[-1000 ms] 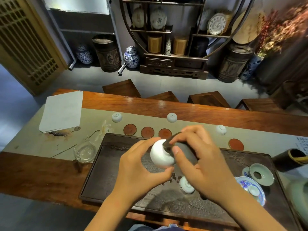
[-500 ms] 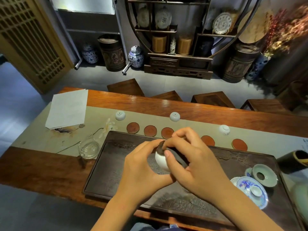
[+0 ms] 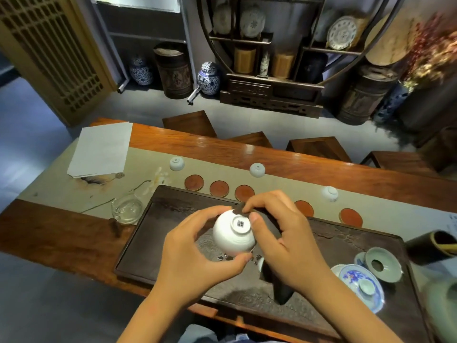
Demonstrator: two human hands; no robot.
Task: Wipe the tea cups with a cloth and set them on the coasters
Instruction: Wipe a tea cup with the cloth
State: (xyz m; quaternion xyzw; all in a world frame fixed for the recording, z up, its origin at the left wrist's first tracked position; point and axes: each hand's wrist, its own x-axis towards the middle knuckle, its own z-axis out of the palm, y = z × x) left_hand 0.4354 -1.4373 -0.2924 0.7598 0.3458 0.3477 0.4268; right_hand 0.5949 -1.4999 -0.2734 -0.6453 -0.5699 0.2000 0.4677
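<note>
My left hand (image 3: 195, 253) grips a white tea cup (image 3: 231, 237) over the dark tea tray (image 3: 148, 233), its base with a small square mark turned up towards me. My right hand (image 3: 282, 238) pinches a dark cloth (image 3: 278, 285) against the cup's far side; the cloth's tail hangs below the palm. Several round brown coasters (image 3: 194, 182) lie in a row on the table runner behind the tray. Three white cups stand upside down beyond the coasters: left cup (image 3: 176, 163), middle cup (image 3: 257, 169), right cup (image 3: 330, 193).
A glass pitcher (image 3: 126, 209) stands left of the tray. A blue-patterned saucer with lid (image 3: 362, 284) and a celadon strainer (image 3: 382, 264) sit at the tray's right end. White paper (image 3: 101, 149) lies far left. Wooden stools (image 3: 189, 123) line the table's far side.
The cup has turned in my left hand, so its marked base now faces me. My right hand's cloth has shifted to the cup's far rim.
</note>
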